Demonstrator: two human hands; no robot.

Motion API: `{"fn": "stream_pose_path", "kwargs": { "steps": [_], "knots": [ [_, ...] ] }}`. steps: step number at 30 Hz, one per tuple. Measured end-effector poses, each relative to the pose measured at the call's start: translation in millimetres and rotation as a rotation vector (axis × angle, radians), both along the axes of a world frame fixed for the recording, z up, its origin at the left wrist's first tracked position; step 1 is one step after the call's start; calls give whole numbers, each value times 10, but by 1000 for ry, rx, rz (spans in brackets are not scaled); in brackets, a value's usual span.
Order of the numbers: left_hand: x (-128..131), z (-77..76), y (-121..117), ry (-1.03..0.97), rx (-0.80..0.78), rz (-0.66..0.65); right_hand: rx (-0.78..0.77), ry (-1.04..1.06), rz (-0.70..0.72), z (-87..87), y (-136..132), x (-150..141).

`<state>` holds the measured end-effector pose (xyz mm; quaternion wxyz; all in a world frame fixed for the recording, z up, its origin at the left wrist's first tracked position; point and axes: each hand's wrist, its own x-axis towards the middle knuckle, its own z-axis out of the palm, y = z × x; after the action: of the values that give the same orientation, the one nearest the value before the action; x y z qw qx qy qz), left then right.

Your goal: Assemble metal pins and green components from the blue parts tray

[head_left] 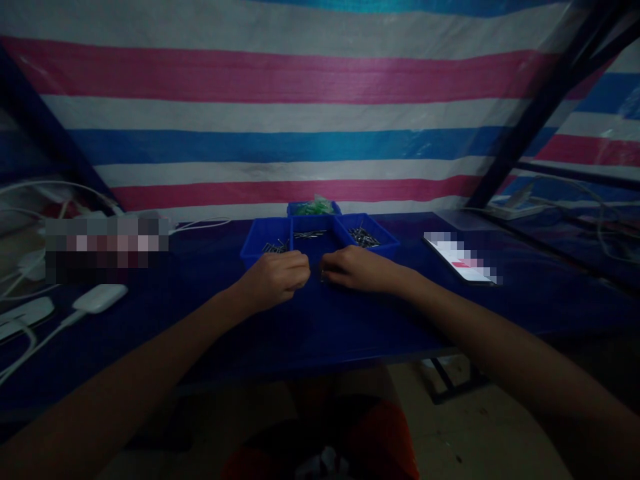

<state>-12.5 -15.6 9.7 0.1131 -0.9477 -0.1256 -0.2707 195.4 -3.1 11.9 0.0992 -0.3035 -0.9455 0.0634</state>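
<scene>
My left hand (281,277) is closed, fingers curled in front of the left blue bin (253,239); whatever it may hold is hidden. Just across a narrow gap, my right hand (356,268) is closed in a pinch low over the table. A tiny shiny spot shows at its fingertips, too small to name. Thin metal pieces (276,247) lie in the left bin. A few slim metal rods (310,234) rest at the back between the side bins. More metal pieces (363,236) fill part of the right blue bin (387,245).
Behind these, another blue bin (295,208) holds green plastic (316,205). A phone (463,261) lies on the blue table (340,327) to the right. White cables and a white adapter (100,298) are at left. Striped sheeting (300,120) hangs behind, between dark frame posts (520,127).
</scene>
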Motion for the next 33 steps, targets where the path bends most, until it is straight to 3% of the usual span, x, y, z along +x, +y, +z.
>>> {"fn": "stream_pose_path", "kwargs": {
  "steps": [4, 9, 13, 26, 33],
  "knots": [
    [8, -14, -26, 1, 74, 14, 11, -4, 1, -6, 5, 0],
    [-37, -73, -53, -135, 123, -117, 8, -26, -19, 9, -10, -2],
    [-66, -103, -69, -220, 121, -148, -4, -32, -24, 15, -11, -1],
    [-64, -86, -94, -216, 161, -163, -15, -26, -23, 19, -27, -13],
    [-31, -53, -118, -171, 217, -73, 12, -39, -23, 18, -23, -16]
  ]
}}
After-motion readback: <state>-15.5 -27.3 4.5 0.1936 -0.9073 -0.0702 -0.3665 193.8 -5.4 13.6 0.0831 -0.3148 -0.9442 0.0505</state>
